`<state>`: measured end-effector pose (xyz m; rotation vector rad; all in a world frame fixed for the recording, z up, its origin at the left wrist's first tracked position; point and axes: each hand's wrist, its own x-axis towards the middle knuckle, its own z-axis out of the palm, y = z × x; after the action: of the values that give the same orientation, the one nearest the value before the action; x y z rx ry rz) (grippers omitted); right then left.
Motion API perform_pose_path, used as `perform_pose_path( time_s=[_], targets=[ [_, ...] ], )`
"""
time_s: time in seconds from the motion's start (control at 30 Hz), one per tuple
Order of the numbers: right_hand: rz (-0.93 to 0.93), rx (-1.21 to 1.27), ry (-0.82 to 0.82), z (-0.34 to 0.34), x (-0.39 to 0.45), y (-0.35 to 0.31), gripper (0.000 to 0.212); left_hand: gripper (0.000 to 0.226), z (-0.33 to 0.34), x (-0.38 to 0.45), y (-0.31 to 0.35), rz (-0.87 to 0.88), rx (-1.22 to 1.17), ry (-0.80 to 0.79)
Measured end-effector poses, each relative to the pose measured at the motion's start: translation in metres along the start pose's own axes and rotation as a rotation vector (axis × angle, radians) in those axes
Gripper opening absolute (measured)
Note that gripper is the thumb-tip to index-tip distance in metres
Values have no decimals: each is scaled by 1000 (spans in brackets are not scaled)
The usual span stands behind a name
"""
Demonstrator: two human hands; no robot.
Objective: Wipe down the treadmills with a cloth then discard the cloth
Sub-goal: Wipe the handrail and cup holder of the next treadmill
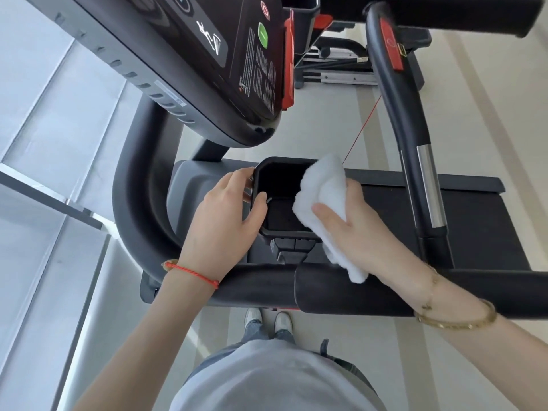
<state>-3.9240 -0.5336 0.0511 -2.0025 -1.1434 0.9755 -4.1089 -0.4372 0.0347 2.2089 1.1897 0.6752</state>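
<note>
Grey floor (44, 120) and pale panels fill the left side, w/ the treadmill (139, 185) frame curving down beside them. Its console (213, 69) slants across the top, a green button (263, 35) near its right edge. Below it, the left hand (225, 221), a red string (192, 272) at its wrist, grips the left rim of a black cup holder (280, 179), thumb and fingers curled over the edge. At the holder's right rim, the right hand (353, 229) clamps a white cloth (323, 188), thumb on top and fingers hidden under the folds; part of the cloth dips inside the holder, its tail hanging down to the padded front bar (341, 287). Gold bracelets (456, 318) sit on that wrist. Further right, a side handrail (412, 137) w/ a silver sensor strip runs over the belt (480, 223). A thin red cord (363, 130) drops toward the cloth. Bottom centre: grey shirt, jeans, pale shoes (268, 318).
</note>
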Motion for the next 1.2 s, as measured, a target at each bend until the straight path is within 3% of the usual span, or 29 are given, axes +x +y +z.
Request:
perform_pose_path(
  time_s=[0.17, 0.33, 0.53, 0.67, 0.87, 1.03, 1.13, 1.2],
  targets=[
    [-40, -105, 50, -1, 13, -2, 54, 41, 1, 0, -1, -9, 6, 3],
    [-293, -476, -3, -17, 62, -21, 37, 44, 1, 0, 0, -13, 24, 14],
    [-545, -824, -100, -14, 86, -37, 39, 43, 3, 0, 0, 2, 59, 25],
    [-565, -753, -62, -15, 81, -32, 37, 42, 1, 0, 0, 2, 28, 34],
    [-201, -277, 41, -21, 52, 2, 39, 42, 0, 0, 0, 0, 25, 35],
    [-534, -646, -26, -16, 73, -24, 31, 43, 0, -1, 1, 0, 36, 43],
    [-632, -818, -155, -13, 91, -42, 33, 41, 1, -1, 1, -6, 46, 49],
    [-668, -852, -146, -11, 94, -42, 35, 42, 1, -1, 0, -12, 46, 48]
  ],
)
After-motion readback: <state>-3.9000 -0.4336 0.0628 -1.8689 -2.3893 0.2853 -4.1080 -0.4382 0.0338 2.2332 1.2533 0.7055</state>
